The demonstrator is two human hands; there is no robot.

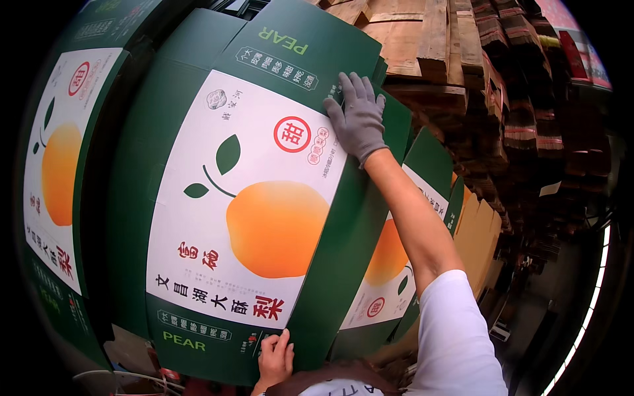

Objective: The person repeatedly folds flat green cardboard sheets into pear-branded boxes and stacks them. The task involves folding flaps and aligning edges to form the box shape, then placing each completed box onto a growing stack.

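Green-and-white carton (pixel 244 198) — a flat, unfolded fruit box printed with a large orange fruit and two leaves — fills the middle of the view, held up in front of the person and tilted slightly. The right hand (pixel 358 119), in a grey glove, lies flat on the carton's upper right part, fingers spread open and pressed against the green margin beside the white panel; the bare forearm runs down from it to a white sleeve (pixel 456 330). The left hand (pixel 275 360), bare, grips the carton's lower edge, fingers curled closed around the green border.

A second carton of the same print (pixel 59 165) stands just beside it on the left. More cartons of the same kind (pixel 396 264) lean behind it on the right, partly hidden by the arm. Stacks of brown flattened cardboard (pixel 456 53) rise behind — at the upper right.
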